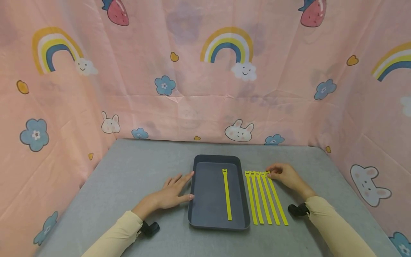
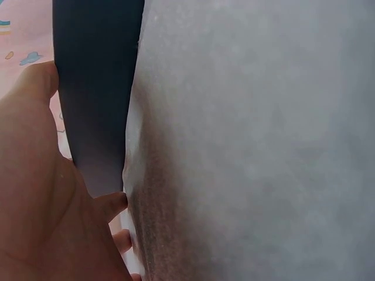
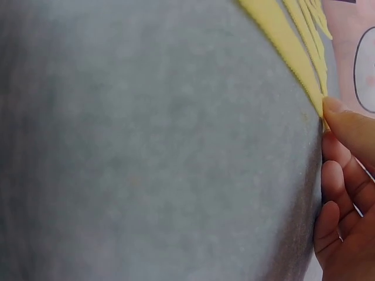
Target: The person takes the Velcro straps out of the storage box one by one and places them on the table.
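Note:
A dark grey shallow tray (image 1: 207,200) stands on the table, with one yellow cable tie (image 1: 227,196) lying lengthwise inside it. My left hand (image 1: 168,195) has its fingers spread, thumb and index finger touching the tray's left edge. In the left wrist view, the thumb and a finger lie along the tray's outer wall (image 2: 96,99). Right of the tray, several more yellow cable ties lie side by side, slotted heads at the far end. My right hand (image 1: 287,176) pinches the head end of the rightmost cable tie (image 1: 278,202) between thumb and index finger; its other fingers are curled.
The grey tabletop (image 1: 138,167) extends on both sides of the tray. A pink patterned curtain (image 1: 192,107) hangs behind the table and along its left and right sides. Black wrist cameras are strapped at both sleeve cuffs.

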Tool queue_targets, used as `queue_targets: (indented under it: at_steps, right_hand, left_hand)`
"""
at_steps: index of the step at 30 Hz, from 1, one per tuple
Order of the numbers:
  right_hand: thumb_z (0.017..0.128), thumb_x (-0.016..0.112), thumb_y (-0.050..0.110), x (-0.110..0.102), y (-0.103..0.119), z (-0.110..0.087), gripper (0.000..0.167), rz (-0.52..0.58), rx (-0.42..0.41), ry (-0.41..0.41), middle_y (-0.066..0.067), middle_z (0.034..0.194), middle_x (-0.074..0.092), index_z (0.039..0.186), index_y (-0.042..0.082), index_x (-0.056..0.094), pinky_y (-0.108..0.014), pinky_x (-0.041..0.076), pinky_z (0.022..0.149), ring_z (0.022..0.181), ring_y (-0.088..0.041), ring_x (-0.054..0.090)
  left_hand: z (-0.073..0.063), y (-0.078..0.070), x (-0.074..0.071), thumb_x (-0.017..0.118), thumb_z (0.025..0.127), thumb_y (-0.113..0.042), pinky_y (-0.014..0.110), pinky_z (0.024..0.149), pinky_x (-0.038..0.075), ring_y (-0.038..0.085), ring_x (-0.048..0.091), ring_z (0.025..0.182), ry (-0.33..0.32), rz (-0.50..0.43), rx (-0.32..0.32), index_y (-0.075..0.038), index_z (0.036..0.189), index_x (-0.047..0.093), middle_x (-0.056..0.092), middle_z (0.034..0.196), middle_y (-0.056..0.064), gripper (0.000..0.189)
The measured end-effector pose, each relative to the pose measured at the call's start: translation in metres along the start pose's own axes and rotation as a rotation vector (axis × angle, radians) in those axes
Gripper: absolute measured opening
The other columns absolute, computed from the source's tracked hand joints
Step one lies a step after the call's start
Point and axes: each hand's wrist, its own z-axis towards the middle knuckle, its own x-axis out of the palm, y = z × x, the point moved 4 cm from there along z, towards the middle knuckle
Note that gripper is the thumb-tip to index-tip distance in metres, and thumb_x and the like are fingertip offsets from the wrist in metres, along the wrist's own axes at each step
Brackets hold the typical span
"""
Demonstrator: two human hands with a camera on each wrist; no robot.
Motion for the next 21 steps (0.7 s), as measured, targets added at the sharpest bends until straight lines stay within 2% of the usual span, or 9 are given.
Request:
queue_targets:
  at_steps: [9, 14, 17, 21]
  right_hand:
    - [0.092, 0.07, 0.016, -0.001, 0.001, 0.0, 0.026, -0.006, -0.01, -0.005, -0.007, 0.09, 0.068, 0.114, 0.003, 0.07, -0.026, 0.045, 0.069, 0.081, -0.016, 0.056]
    - [0.094, 0.067, 0.017, -0.007, 0.006, -0.001, 0.027, -0.002, -0.002, -0.013, -0.011, 0.095, 0.069, 0.118, 0.003, 0.067, -0.027, 0.048, 0.065, 0.08, -0.017, 0.059]
    - [0.097, 0.063, 0.02, -0.021, 0.023, 0.0, 0.03, -0.018, -0.027, -0.054, -0.016, 0.103, 0.07, 0.121, 0.002, 0.066, -0.031, 0.051, 0.069, 0.088, -0.023, 0.063]
    - [0.101, 0.057, 0.028, -0.046, 0.061, 0.001, 0.035, 0.012, -0.073, -0.124, -0.021, 0.113, 0.069, 0.124, 0.002, 0.064, -0.034, 0.053, 0.077, 0.1, -0.035, 0.065]
  left_hand:
    - [0.0, 0.001, 0.001, 0.048, 0.095, -0.065, 0.063, 0.122, 0.0, 0.033, 0.005, 0.157, 0.0, -0.002, -0.004, -0.034, 0.16, 0.003, 0.013, 0.168, -0.003, 0.085]
    - [0.002, 0.002, 0.001, 0.047, 0.095, -0.066, 0.063, 0.122, 0.002, 0.033, 0.006, 0.157, -0.003, 0.011, -0.002, -0.035, 0.16, 0.002, 0.013, 0.168, -0.004, 0.085]
    - [0.002, 0.002, 0.001, 0.047, 0.095, -0.065, 0.064, 0.122, 0.001, 0.034, 0.006, 0.157, -0.006, 0.008, 0.005, -0.034, 0.16, 0.003, 0.013, 0.168, -0.003, 0.084]
    - [0.001, 0.001, 0.0, 0.048, 0.095, -0.064, 0.064, 0.122, 0.001, 0.034, 0.006, 0.157, -0.006, 0.0, 0.011, -0.033, 0.16, 0.004, 0.014, 0.168, -0.002, 0.085]
